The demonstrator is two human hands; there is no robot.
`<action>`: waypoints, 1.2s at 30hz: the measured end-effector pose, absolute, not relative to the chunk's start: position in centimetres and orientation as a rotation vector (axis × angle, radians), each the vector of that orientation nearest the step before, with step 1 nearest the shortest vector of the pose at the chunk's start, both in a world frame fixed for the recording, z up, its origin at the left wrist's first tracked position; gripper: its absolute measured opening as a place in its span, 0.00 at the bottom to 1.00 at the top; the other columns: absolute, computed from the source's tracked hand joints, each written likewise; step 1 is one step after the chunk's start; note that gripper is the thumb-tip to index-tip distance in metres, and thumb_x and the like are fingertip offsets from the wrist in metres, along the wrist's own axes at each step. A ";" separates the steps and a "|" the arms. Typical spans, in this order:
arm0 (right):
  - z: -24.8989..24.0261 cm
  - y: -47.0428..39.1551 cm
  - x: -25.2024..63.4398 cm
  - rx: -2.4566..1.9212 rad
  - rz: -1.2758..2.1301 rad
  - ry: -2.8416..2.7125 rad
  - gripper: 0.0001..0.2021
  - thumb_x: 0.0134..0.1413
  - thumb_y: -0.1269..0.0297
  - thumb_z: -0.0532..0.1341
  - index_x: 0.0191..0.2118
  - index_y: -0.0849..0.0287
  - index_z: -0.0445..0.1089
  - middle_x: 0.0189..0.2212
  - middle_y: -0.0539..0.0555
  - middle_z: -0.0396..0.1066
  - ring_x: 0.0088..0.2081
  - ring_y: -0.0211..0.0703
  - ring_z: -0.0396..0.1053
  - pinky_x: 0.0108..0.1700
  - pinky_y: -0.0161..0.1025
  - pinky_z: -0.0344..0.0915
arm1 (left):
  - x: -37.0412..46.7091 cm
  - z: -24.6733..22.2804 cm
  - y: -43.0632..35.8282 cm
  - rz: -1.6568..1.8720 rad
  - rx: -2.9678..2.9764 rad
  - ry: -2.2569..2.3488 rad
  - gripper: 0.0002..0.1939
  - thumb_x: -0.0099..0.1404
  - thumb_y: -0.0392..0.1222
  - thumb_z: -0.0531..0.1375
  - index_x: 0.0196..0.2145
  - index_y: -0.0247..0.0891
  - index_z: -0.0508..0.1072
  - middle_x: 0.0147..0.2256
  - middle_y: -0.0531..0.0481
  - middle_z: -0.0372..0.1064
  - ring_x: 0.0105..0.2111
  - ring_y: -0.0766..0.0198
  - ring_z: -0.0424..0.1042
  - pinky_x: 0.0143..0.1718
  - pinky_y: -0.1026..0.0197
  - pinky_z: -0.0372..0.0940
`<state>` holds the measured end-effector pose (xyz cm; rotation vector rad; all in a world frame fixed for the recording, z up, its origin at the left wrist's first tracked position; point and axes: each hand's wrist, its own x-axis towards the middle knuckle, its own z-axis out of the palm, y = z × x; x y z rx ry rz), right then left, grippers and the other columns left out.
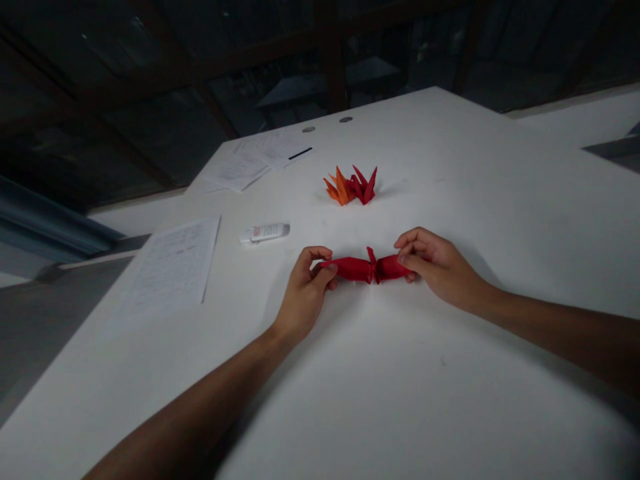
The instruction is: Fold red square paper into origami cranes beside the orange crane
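Observation:
A red origami crane (356,269) is stretched sideways between my two hands, low over the white table. My left hand (311,277) pinches the tip of its left wing between thumb and fingers. The right wing's end is pinched by my right hand (431,259). Between the wings a narrow folded point sticks up from the crane's middle. The fingertips cover both wing ends. Farther back stand an orange paper crane (339,187) and a second red paper crane (365,186), close against each other.
On the white table (400,400), a white tube (265,233) lies left of the cranes. Written paper sheets (175,260) rest at the left edge, with more papers (250,163) at the back left. Two round discs (346,120) lie near the far edge, before dark windows.

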<state>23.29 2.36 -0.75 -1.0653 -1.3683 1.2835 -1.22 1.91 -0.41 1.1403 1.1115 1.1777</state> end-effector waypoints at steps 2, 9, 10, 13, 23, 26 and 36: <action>-0.9 2.3 23.3 -1.069 1.291 -1.391 0.07 0.57 0.65 0.64 0.42 0.55 0.69 0.29 0.46 0.67 0.26 0.35 0.66 0.28 0.35 0.67 | -1.2 -0.4 1.9 1.177 1.144 1.115 0.11 0.63 0.38 0.65 0.42 0.43 0.68 0.30 0.56 0.66 0.27 0.69 0.64 0.30 0.64 0.57; -0.8 2.2 23.3 -1.092 1.272 -1.447 0.07 0.59 0.64 0.63 0.42 0.54 0.68 0.30 0.47 0.66 0.29 0.37 0.67 0.30 0.36 0.70 | -1.2 -0.2 1.8 1.167 1.165 1.130 0.13 0.62 0.38 0.66 0.43 0.43 0.68 0.29 0.55 0.65 0.27 0.68 0.63 0.30 0.64 0.57; -0.8 2.1 23.3 -1.099 1.265 -1.448 0.07 0.59 0.64 0.63 0.42 0.54 0.68 0.31 0.47 0.67 0.30 0.38 0.67 0.30 0.36 0.71 | -1.2 -0.2 1.8 1.167 1.168 1.137 0.13 0.62 0.37 0.66 0.43 0.43 0.68 0.30 0.55 0.65 0.27 0.69 0.63 0.29 0.64 0.56; -0.8 2.1 23.2 -1.114 1.253 -1.446 0.07 0.58 0.65 0.64 0.42 0.54 0.69 0.32 0.48 0.67 0.30 0.38 0.68 0.30 0.36 0.71 | -1.2 -0.3 1.8 1.164 1.171 1.149 0.13 0.62 0.36 0.65 0.43 0.44 0.68 0.29 0.55 0.64 0.27 0.69 0.63 0.29 0.64 0.56; -0.3 2.7 23.2 -1.177 1.198 -1.290 0.07 0.52 0.69 0.62 0.38 0.55 0.68 0.27 0.46 0.67 0.22 0.35 0.68 0.27 0.38 0.64 | -1.1 -0.3 1.8 1.230 1.063 1.102 0.15 0.59 0.32 0.62 0.42 0.44 0.67 0.28 0.57 0.62 0.26 0.70 0.61 0.28 0.65 0.54; -0.3 2.8 23.2 -1.166 1.221 -1.249 0.07 0.52 0.68 0.63 0.38 0.56 0.67 0.28 0.46 0.67 0.22 0.34 0.67 0.26 0.38 0.63 | -1.1 -0.2 1.7 1.247 1.051 1.083 0.14 0.59 0.31 0.62 0.42 0.44 0.67 0.29 0.57 0.61 0.25 0.71 0.60 0.27 0.65 0.53; -0.4 2.9 23.2 -1.131 1.254 -1.229 0.07 0.52 0.68 0.63 0.38 0.56 0.67 0.27 0.45 0.66 0.22 0.34 0.66 0.26 0.38 0.62 | -1.1 -0.2 1.7 1.252 1.047 1.051 0.14 0.59 0.31 0.62 0.41 0.43 0.67 0.27 0.57 0.60 0.25 0.70 0.60 0.27 0.65 0.53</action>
